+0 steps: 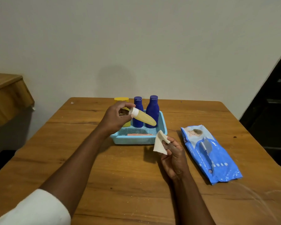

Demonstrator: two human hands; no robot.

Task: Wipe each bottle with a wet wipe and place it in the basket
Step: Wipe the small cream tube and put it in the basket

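My left hand (115, 117) pinches the white cap of a small yellow bottle (144, 118) and holds it tilted above the light blue basket (136, 140). Two dark blue bottles (152, 111) and a yellow bottle (121, 99) stand upright in the basket's far part, the yellow one partly hidden behind my left hand. An orange-pink item (139, 134) lies flat near the basket's front wall. My right hand (173, 155) holds a folded white wet wipe (161, 143) just in front of the basket's right corner.
A blue wet-wipes pack (211, 155) lies on the wooden table (120, 176) to the right of my right hand. Another wooden piece of furniture (6, 93) stands at the far left. A dark doorway is at the right edge.
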